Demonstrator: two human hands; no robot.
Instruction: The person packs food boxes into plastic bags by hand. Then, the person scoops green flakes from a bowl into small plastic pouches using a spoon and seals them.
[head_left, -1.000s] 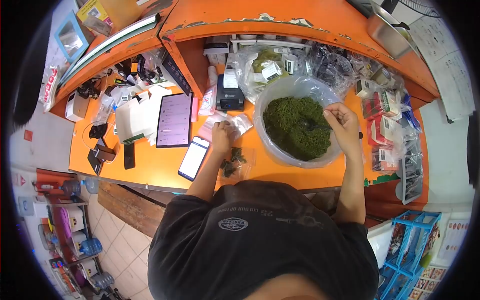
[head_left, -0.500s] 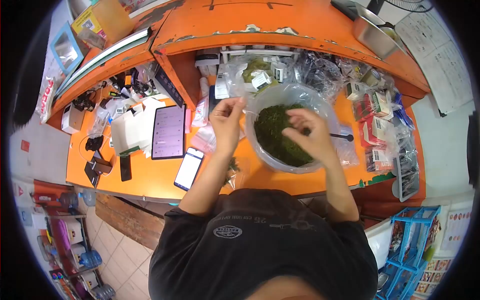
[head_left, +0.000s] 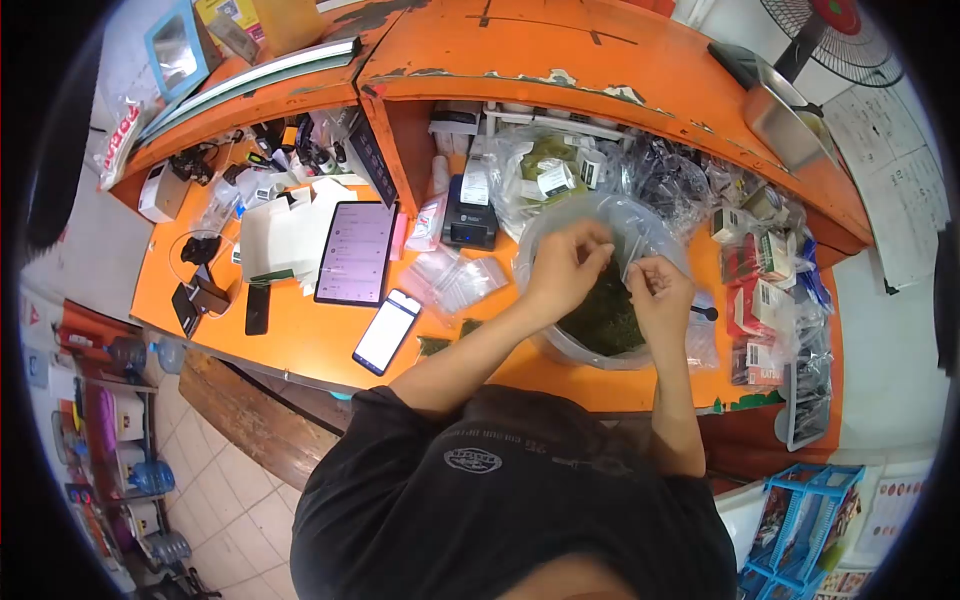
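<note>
A large translucent tub [head_left: 533,240], lined with clear plastic, stands on the orange counter with dark green shredded leaf [head_left: 603,310] inside. Over its opening, my left hand [head_left: 570,268] pinches a small clear plastic bag [head_left: 625,258]. From the other side my right hand [head_left: 658,290] has its fingertips closed at the bag's edge. The bag is hard to make out against the tub. Left of the tub lie a pile of clear small bags [head_left: 462,280] and a little bag of green leaf [head_left: 434,345], partly behind my left forearm.
A phone [head_left: 387,332] and a tablet [head_left: 356,252] lie to the left, beside an open white box [head_left: 280,240]. A black label printer [head_left: 470,215] stands behind the bags. Packaged boxes [head_left: 755,310] and a grey tray [head_left: 806,400] line the right side. An orange shelf [head_left: 600,70] overhangs the back.
My left hand has moved right, over the tub. My right hand has closed its fingers and come up beside it. The camera view has shifted, and the printer is now uncovered.
</note>
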